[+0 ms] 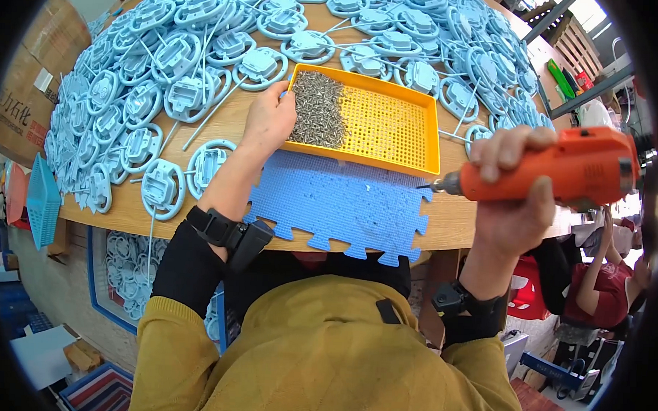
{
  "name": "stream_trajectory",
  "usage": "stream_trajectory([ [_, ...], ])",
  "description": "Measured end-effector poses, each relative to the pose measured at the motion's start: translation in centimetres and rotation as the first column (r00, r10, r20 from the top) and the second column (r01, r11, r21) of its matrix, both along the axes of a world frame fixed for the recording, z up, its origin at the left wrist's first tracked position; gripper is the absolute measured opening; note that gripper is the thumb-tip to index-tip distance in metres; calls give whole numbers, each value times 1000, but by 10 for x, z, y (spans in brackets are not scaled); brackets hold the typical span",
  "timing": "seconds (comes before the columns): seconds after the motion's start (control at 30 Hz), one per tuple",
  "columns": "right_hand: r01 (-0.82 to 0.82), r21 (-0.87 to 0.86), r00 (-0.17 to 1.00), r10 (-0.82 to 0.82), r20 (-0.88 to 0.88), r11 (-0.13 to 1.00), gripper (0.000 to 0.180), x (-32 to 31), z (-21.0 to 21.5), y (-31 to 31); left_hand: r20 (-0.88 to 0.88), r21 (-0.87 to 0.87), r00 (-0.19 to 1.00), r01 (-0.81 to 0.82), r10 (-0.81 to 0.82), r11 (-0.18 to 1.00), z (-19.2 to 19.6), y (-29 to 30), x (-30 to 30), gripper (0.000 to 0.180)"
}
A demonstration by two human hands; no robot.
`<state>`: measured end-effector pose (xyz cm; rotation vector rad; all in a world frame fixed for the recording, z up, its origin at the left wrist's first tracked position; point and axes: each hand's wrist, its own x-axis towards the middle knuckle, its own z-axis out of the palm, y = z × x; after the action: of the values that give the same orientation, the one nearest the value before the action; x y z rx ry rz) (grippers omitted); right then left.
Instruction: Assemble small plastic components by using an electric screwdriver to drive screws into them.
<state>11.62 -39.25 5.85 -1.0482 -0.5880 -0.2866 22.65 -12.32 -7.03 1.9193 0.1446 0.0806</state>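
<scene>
My left hand (270, 120) rests at the left end of a yellow perforated tray (390, 128), fingers at the edge of a heap of small grey screws (318, 109). Whether it pinches a screw is hidden. My right hand (514, 190) grips an orange electric screwdriver (562, 170), held level with its bit pointing left above the right edge of a blue foam puzzle mat (343, 202). The tray lies just behind the mat on a wooden table (444, 228).
Several light-blue round plastic parts (167, 77) with white stems are piled over the left and far side of the table. A blue basket (43, 199) and cardboard boxes (28, 93) stand left. A person in red (601, 287) sits at the right.
</scene>
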Motion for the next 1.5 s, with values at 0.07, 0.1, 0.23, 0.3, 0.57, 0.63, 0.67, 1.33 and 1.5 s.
stream_trajectory([
  [0.07, 36, -42, 999, -35, 21, 998, 39, 0, -3, 1, 63, 109, 998, -22, 15, 994, -4, 0, 4, 38],
  [0.1, 72, -78, 997, -68, 46, 994, 39, 1, -8, 2, 62, 107, 998, -27, 21, 994, -6, 1, 5, 38],
  [0.23, 66, -102, 997, -69, -28, 993, 39, 11, -51, 17, 39, 139, 999, -17, 12, 990, -2, -5, 5, 39],
  [0.3, 56, -153, 992, -72, -99, 987, 38, 16, -65, 21, 34, 142, 999, -8, 3, 990, -2, -6, 6, 39],
  [0.57, -63, -60, 994, 68, 85, 996, 47, -5, -16, -1, 40, 77, 999, 1, -5, 997, -1, 3, -9, 36],
  [0.63, -75, -69, 989, 84, 124, 995, 47, -9, -3, -8, 15, 58, 1000, -1, 0, 998, 6, -1, -17, 36],
  [0.67, -92, -26, 990, 94, 107, 995, 47, -11, 1, -10, -8, 39, 1000, -8, 8, 999, 8, -4, -19, 35],
  [1.33, -38, -14, 989, 40, 139, 999, 47, -27, -8, -14, 213, 547, 976, -78, -48, 833, 18, -6, -10, 25],
  [1.5, 34, 16, 999, -34, 14, 999, 50, -28, -15, -11, 229, 642, 972, -107, -56, 759, 20, -5, -8, 22],
])
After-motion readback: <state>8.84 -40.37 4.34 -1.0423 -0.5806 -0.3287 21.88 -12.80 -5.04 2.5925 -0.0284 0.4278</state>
